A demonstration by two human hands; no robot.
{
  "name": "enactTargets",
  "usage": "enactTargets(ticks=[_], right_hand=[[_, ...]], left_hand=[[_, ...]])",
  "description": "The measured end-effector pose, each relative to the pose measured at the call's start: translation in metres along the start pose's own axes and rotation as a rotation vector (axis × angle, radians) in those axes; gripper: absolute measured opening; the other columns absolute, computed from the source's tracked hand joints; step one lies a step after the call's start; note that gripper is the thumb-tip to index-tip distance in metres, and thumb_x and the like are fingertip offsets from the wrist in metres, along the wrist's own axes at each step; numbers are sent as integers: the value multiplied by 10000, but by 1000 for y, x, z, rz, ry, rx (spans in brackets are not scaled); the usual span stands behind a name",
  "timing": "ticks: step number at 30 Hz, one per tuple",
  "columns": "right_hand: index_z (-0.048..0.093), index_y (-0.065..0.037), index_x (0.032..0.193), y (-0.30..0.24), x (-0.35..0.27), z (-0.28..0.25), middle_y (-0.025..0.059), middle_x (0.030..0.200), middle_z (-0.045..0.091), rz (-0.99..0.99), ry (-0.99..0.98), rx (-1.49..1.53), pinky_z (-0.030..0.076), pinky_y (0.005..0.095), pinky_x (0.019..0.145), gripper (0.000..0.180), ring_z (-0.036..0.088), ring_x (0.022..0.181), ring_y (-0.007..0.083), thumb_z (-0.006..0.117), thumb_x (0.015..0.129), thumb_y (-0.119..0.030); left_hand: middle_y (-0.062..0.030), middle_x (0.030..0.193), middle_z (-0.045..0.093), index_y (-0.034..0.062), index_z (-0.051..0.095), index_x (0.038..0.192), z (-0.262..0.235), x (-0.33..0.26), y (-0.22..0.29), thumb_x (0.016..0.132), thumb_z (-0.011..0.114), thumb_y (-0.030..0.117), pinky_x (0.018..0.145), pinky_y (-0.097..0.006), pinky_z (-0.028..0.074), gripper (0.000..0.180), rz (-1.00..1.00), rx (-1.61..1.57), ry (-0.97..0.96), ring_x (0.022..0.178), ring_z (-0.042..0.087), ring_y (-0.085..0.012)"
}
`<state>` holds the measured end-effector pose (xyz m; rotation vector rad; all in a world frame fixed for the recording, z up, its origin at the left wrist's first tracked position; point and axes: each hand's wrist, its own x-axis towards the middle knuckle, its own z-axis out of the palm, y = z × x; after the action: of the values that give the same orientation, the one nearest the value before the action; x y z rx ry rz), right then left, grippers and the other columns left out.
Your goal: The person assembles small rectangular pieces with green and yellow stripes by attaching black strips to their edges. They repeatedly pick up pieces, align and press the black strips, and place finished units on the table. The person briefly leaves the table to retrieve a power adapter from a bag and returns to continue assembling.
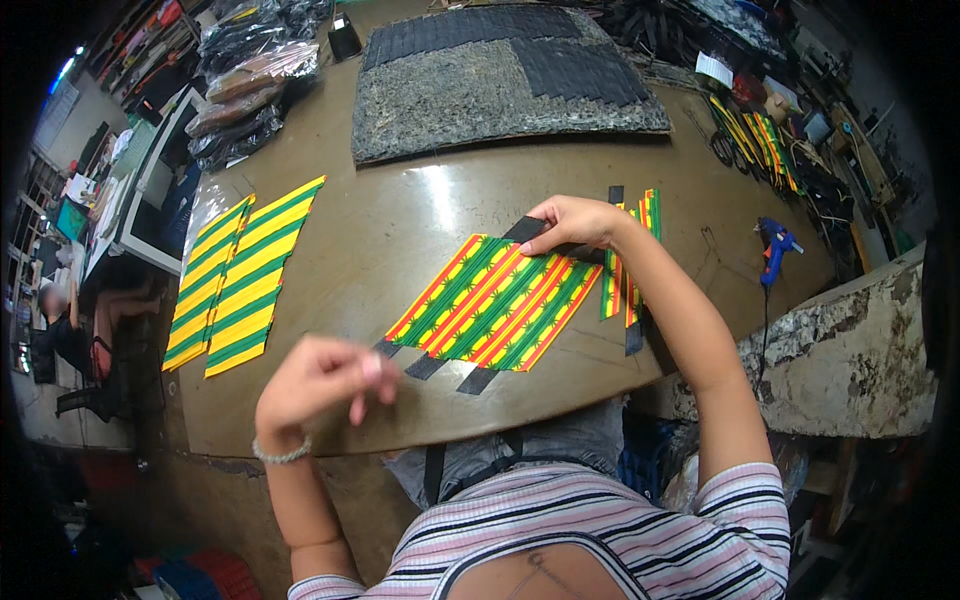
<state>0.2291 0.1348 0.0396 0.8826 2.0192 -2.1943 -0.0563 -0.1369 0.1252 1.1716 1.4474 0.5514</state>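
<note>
Right hand (565, 228): striped panel (495, 305) held
Left hand (320, 385): blurred — grip unclear
Table (365, 240): board (450, 110) laid far, bags (245, 90) far left

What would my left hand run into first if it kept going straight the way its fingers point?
Probably the black strip ends sticking out below the striped panel, just right of your left hand. It's blurred and its height is unclear, so it might pass above them.

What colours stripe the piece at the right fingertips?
The piece has red, yellow, green stripes; head view.
</note>
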Motion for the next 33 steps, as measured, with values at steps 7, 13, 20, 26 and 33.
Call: enactTargets(ticks=[7,13,20,26,33], right_hand=[[723,-22,1065,-13,15,10,29,968,735,14,-58,-106,531,243,778,250,665,851,88,777,849,-135],[733,-40,996,-16,31,12,3,854,702,-28,-76,-195,495,216,663,251,614,732,71,797,840,-226],[737,-21,992,-20,33,29,1,798,686,-52,19,-296,480,235,648,232,586,715,61,765,868,-215],[740,-14,978,-23,25,41,21,771,684,-140,104,-354,478,269,633,252,586,704,78,763,849,-230],[745,-15,949,-23,21,45,52,770,699,-111,155,-440,498,288,649,311,606,700,100,763,823,-299]], left_hand=[[-65,1037,696,-45,648,1171,26,154,-13,929,711,209,805,-257,520,356,283,-169,111,906,636,-104],[-69,901,709,-69,673,1051,26,165,-9,862,773,96,697,-206,543,271,143,-270,101,771,663,-81],[-65,848,707,-78,687,999,23,166,-16,856,778,89,676,-217,541,238,113,-317,91,743,656,-87],[-78,870,713,-83,697,1020,30,158,-15,885,753,121,684,-222,534,251,166,-270,164,760,653,-91],[-75,836,729,-61,732,1014,38,160,-17,895,737,183,659,-245,521,272,242,-85,242,737,635,-80]])
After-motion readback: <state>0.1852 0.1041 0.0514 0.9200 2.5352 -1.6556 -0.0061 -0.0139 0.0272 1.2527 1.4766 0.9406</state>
